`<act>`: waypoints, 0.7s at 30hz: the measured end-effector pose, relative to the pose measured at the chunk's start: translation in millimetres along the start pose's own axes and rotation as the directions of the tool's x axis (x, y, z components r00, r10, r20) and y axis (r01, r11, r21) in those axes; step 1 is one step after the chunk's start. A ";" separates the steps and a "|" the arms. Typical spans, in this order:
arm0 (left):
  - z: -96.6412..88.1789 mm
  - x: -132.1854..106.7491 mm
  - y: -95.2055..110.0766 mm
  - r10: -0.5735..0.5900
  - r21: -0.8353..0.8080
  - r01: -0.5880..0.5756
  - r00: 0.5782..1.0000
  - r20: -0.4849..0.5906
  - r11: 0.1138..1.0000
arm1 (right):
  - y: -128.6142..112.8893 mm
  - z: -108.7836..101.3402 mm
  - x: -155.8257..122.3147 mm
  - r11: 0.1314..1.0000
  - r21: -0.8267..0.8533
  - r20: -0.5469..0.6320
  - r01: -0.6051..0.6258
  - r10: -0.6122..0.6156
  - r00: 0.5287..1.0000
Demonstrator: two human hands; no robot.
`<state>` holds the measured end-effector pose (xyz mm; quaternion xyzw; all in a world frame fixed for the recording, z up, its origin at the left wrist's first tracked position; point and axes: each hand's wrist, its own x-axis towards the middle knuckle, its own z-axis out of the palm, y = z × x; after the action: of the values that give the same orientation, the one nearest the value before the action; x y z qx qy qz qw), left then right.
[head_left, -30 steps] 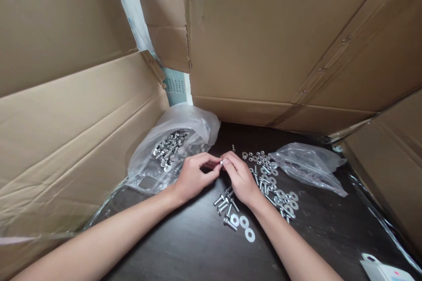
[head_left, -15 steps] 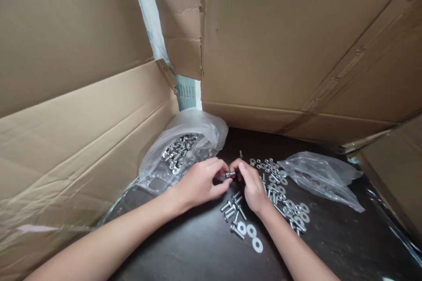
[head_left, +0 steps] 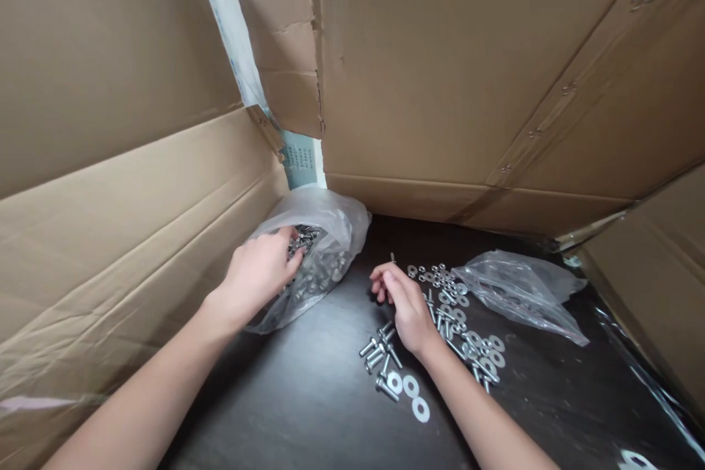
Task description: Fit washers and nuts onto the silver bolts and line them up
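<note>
Our left hand [head_left: 258, 268] is at the hardware bag [head_left: 341, 214], grip parted. Right of it, our right hand [head_left: 407, 305] curls, contents unclear

Left hand [head_left: 258, 270], at mouth of clear plastic bag [head_left: 335, 213]: bare, slim fingers [head_left: 286, 233], smooth back. Left forearm [head_left: 162, 371], nearer camera than bag: bare, slender, narrowing toward wrist. Right hand [head_left: 405, 301], right of bag: bare, slim thumb [head_left: 392, 281]. Right forearm [head_left: 474, 396], nearer camera than bag: bare, smooth, tapering likewise.
</note>
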<state>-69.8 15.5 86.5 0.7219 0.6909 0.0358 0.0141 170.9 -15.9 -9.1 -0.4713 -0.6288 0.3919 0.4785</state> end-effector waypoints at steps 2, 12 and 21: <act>1.3 1.2 1.1 0.018 -0.018 -0.018 0.999 -0.027 1.000 | -0.6 -0.1 0.0 1.000 -0.007 -0.007 -0.004 0.004 1.000; 42.8 -34.3 49.4 0.543 -0.332 -0.770 0.626 -0.560 0.545 | -7.1 5.4 5.8 0.999 -0.040 -0.112 -0.009 0.004 0.994; 91.9 -26.7 64.7 0.507 -0.631 -0.541 0.822 -0.259 0.555 | -21.6 -55.5 25.3 0.879 -0.436 -0.349 -0.193 0.033 0.937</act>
<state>0.1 -11.3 -1.5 0.8358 0.3818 0.3055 0.2498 217.7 5.6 30.2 -0.6670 -0.5856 0.1733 0.4268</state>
